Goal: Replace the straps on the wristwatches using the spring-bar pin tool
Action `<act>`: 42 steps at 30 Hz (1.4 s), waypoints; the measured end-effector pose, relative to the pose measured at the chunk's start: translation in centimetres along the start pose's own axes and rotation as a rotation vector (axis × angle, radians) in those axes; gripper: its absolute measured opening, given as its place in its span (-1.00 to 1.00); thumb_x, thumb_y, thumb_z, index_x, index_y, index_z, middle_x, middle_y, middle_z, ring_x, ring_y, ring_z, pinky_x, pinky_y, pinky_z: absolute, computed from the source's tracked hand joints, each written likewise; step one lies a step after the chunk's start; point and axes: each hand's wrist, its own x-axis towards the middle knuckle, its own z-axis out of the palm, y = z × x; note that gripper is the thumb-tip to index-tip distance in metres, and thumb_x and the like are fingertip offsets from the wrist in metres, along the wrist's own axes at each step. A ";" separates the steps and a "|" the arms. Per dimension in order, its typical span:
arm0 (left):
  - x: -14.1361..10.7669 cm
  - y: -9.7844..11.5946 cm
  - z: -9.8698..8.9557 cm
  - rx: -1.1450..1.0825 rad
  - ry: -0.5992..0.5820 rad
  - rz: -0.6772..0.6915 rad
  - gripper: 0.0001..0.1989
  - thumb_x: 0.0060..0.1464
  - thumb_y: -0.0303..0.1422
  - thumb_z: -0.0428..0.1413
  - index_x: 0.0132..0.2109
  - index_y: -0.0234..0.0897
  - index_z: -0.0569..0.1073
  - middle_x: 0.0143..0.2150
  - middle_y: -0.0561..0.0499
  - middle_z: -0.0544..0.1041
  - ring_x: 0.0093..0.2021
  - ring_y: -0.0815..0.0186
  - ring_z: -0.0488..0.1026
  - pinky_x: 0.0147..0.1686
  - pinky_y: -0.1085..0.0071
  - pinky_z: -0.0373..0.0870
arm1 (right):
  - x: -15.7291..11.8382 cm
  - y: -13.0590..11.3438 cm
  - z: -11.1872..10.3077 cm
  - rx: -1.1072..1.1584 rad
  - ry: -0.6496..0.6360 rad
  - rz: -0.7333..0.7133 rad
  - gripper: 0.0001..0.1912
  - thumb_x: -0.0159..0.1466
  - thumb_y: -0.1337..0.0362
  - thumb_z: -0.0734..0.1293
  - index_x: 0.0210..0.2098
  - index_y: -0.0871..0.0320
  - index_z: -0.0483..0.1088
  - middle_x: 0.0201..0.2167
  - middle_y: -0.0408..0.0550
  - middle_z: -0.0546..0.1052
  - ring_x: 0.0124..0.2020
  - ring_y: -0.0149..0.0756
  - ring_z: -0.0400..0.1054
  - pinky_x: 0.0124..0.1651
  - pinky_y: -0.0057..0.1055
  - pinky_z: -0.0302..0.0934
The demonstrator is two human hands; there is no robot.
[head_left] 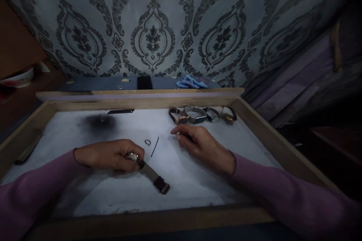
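Note:
My left hand (113, 155) is closed on a wristwatch (132, 156), gripping its round case between thumb and fingers. One strap half (152, 177) hangs out toward the lower right, ending in a buckle; the other half is hidden. My right hand (202, 145) hovers over the white tray floor, index finger and thumb nearly together, other fingers curled in. Whatever it pinches, if anything, is too dark to make out. Between the hands lie a small dark ring-like piece (147, 142) and a thin dark rod (155, 147). Just beyond my right hand several watches (195, 114) stand in a row.
A wooden rim (147, 102) encloses the white-floored tray. A black flat blade-like strip (121, 111) and a dark smudge (100, 124) are at the back left. Dark tweezers-like tool (28, 152) lies along the left rim. Blue cloth (191, 82) rests behind the tray, before a patterned wall.

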 end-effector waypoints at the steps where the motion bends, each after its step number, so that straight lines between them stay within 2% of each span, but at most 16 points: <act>1: -0.1 0.0 -0.1 -0.001 -0.005 0.000 -0.75 0.18 -0.22 0.07 -0.37 -0.29 0.30 -0.61 0.18 0.20 -0.61 0.48 0.08 -0.58 0.52 0.02 | -0.1 0.1 0.0 -0.093 0.009 -0.022 -0.75 0.26 0.45 0.20 -0.13 0.27 0.44 -0.54 -0.08 0.51 -0.54 -0.36 0.38 -0.44 -0.46 0.21; 5: -0.1 -0.1 -0.3 0.000 -0.004 -0.003 -0.73 0.19 -0.19 0.07 -0.36 -0.30 0.31 -0.60 0.18 0.20 -0.60 0.48 0.08 -0.58 0.52 0.01 | -0.5 0.2 0.2 -0.282 -0.027 -0.073 -0.68 0.27 0.48 0.19 -0.05 0.20 0.47 -0.33 0.03 0.61 -0.32 -0.23 0.50 -0.27 -0.41 0.28; 9: -0.1 -0.2 -0.5 -0.013 -0.005 0.001 -0.72 0.17 -0.18 0.08 -0.36 -0.30 0.31 -0.59 0.18 0.20 -0.60 0.49 0.08 -0.59 0.52 0.01 | -0.6 -0.2 0.3 -0.273 -0.099 -0.076 -0.66 0.30 0.47 0.18 -0.03 0.21 0.47 -0.23 0.06 0.62 -0.27 -0.22 0.51 -0.24 -0.40 0.29; 12: -0.1 -0.3 -0.5 -0.011 -0.010 0.008 -0.73 0.18 -0.19 0.08 -0.35 -0.30 0.32 -0.59 0.18 0.20 -0.60 0.48 0.09 -0.60 0.52 0.00 | -0.4 -0.2 0.2 -0.105 -0.107 -0.010 -0.65 0.30 0.46 0.17 0.02 0.26 0.42 -0.37 0.02 0.60 -0.43 -0.30 0.46 -0.36 -0.43 0.26; 15: -0.1 -0.3 -0.5 0.002 -0.014 0.010 -0.73 0.19 -0.20 0.07 -0.36 -0.30 0.31 -0.59 0.18 0.21 -0.60 0.48 0.09 -0.59 0.52 0.01 | -0.2 0.1 0.2 0.310 -0.156 0.126 -0.70 0.31 0.39 0.17 -0.01 0.29 0.39 -0.55 -0.12 0.48 -0.64 -0.46 0.30 -0.54 -0.51 0.16; 18: -0.1 -0.2 -0.4 -0.008 -0.015 0.009 -0.71 0.18 -0.19 0.07 -0.39 -0.29 0.28 -0.61 0.18 0.21 -0.61 0.49 0.08 -0.59 0.52 0.01 | 0.1 0.4 0.2 0.679 -0.231 0.231 -0.75 0.31 0.28 0.24 -0.07 0.28 0.36 -0.51 -0.13 0.48 -0.63 -0.50 0.32 -0.60 -0.57 0.11; 21: -0.1 -0.2 -0.4 -0.006 -0.006 0.000 -0.71 0.17 -0.19 0.08 -0.40 -0.29 0.27 -0.62 0.19 0.19 -0.62 0.48 0.07 -0.60 0.52 0.01 | 0.4 0.5 0.1 0.848 -0.267 0.284 -0.75 0.27 0.24 0.31 -0.11 0.27 0.36 -0.48 -0.10 0.51 -0.58 -0.48 0.39 -0.60 -0.59 0.13; 28: 0.1 -0.4 -0.3 -0.010 -0.001 -0.006 -0.72 0.16 -0.18 0.09 -0.37 -0.29 0.28 -0.61 0.19 0.18 -0.61 0.48 0.07 -0.60 0.52 0.00 | 0.5 0.6 0.1 1.029 -0.261 0.302 -0.77 0.26 0.26 0.35 -0.14 0.26 0.39 -0.44 -0.07 0.55 -0.52 -0.45 0.47 -0.56 -0.59 0.21; 35: 0.1 -0.4 -0.3 -0.008 -0.006 -0.008 -0.72 0.15 -0.19 0.10 -0.39 -0.28 0.28 -0.61 0.19 0.20 -0.61 0.48 0.07 -0.59 0.52 0.00 | 0.4 0.4 0.1 1.080 -0.264 0.300 -0.76 0.25 0.24 0.36 -0.14 0.26 0.39 -0.43 -0.04 0.58 -0.50 -0.42 0.50 -0.56 -0.60 0.22; 42: 0.0 -0.7 -0.4 0.024 -0.008 -0.043 -0.78 0.17 -0.23 0.06 -0.35 -0.28 0.31 -0.60 0.19 0.19 -0.60 0.47 0.06 -0.59 0.51 -0.01 | 0.6 0.2 0.0 1.159 -0.232 0.333 -0.83 0.25 0.32 0.36 -0.18 0.26 0.39 -0.45 -0.05 0.59 -0.52 -0.44 0.49 -0.56 -0.62 0.22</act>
